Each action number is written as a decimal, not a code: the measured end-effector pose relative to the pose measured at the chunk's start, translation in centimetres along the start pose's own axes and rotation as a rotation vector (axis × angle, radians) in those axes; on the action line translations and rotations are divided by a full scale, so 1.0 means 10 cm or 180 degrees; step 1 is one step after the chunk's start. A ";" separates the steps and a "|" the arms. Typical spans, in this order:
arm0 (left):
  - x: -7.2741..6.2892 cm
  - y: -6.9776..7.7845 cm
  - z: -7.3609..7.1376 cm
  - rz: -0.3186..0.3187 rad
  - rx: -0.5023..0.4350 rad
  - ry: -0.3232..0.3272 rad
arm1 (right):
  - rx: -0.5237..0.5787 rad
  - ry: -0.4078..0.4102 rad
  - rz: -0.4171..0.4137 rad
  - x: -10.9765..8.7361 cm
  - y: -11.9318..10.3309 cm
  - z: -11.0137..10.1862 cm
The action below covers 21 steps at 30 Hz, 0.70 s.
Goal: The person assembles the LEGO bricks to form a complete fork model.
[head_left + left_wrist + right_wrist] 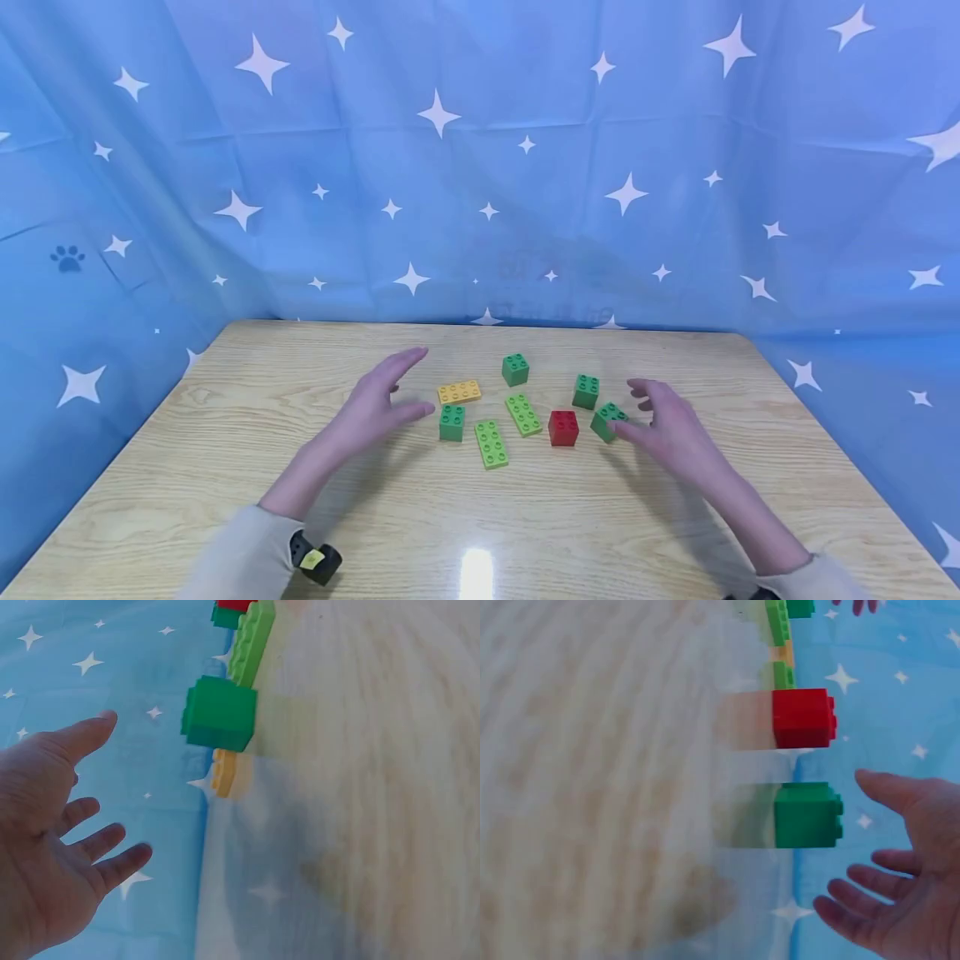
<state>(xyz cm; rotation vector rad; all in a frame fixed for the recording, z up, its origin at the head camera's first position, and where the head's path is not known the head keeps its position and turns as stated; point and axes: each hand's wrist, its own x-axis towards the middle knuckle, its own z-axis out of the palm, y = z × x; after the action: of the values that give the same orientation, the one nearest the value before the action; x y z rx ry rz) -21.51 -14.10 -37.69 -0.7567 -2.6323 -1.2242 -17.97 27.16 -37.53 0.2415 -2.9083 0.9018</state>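
Note:
My left hand (pixel 377 406) hovers over the table with thumb and fingers spread, holding nothing. Nearest to it are a green building brick (pixel 452 423) and a flat yellow-orange brick (pixel 459 392). In the left wrist view, its thumb points toward that green brick (pixel 220 714), with space between them. My right hand (pixel 667 427) is also spread and holds nothing. Close by its thumb sits a tilted green brick (pixel 608 422); the right wrist view shows a gap between hand and green brick (pixel 807 815). A red brick (pixel 563 428) stands just left of that one.
Two flat lime-green bricks (pixel 491 444) lie mid-table between the hands. Farther back stand a green brick (pixel 515 369) and another green brick (pixel 586 391). The wooden table (pixel 225 400) ends at a blue star-printed curtain (pixel 480 167) behind and at both sides.

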 end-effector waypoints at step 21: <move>0.02 -0.05 0.34 -0.0484 -0.0631 -0.0701 | 0.0225 -0.0028 -0.0136 -0.04 0.15 0.11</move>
<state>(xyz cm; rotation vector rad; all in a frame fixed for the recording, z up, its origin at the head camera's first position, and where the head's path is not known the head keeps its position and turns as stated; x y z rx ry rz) -21.62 -11.76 -40.25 -0.7740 -2.8183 -1.5439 -17.87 27.75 -39.33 0.3124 -2.8705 1.0004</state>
